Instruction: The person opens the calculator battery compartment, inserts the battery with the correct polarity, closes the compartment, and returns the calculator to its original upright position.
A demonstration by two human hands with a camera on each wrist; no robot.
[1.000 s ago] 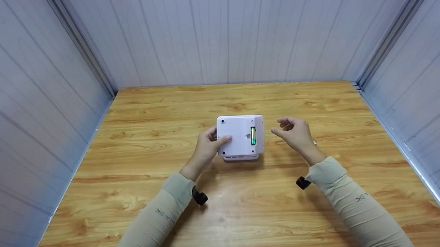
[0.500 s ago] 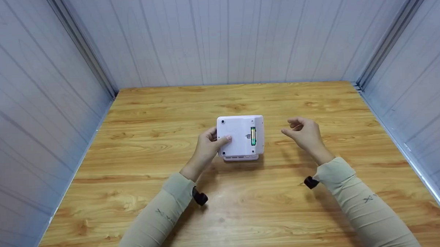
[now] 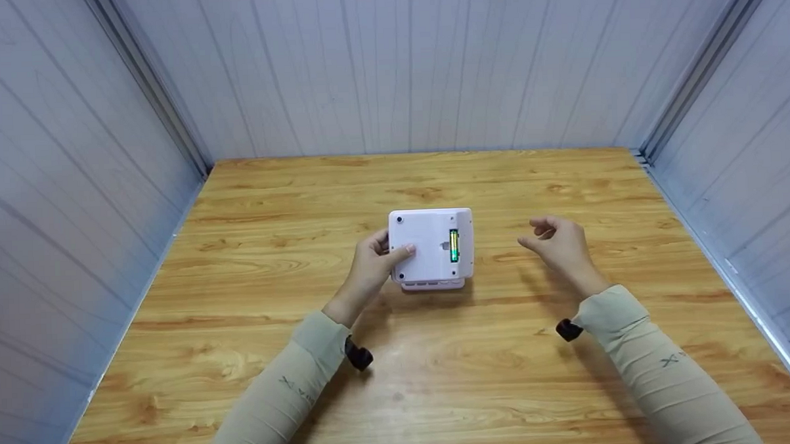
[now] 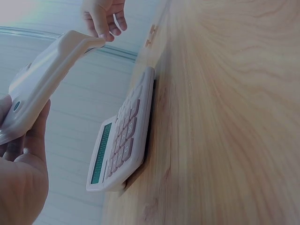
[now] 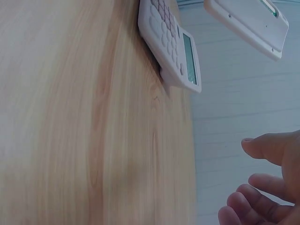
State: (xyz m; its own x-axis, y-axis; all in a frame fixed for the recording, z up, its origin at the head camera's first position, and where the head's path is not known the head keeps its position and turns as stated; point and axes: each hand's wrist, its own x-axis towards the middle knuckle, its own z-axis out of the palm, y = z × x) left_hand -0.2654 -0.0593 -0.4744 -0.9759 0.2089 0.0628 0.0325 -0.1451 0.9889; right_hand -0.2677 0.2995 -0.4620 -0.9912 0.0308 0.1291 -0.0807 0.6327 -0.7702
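Note:
My left hand (image 3: 370,265) grips a pale pink calculator (image 3: 425,237) by its left edge, thumb on its back. The back faces up, with a green-and-gold battery (image 3: 454,245) showing in the uncovered slot. Below it, a second calculator (image 4: 124,133) lies on the table, keys and screen upward; from the head view the held one hides most of it. To the right, apart from both, my right hand (image 3: 562,244) hovers over the table with loosely bent fingers and nothing visible in them. Its thumb (image 5: 269,146) and fingertips are apart in the right wrist view.
The wooden table (image 3: 269,206) is bounded by pale panel walls (image 3: 390,71) at the back and sides. A small pinkish piece (image 4: 151,35) lies on the table past the lower calculator in the left wrist view; its kind is unclear.
My right hand has moved right, away from the held calculator. The left hand and the held calculator have stayed in place.

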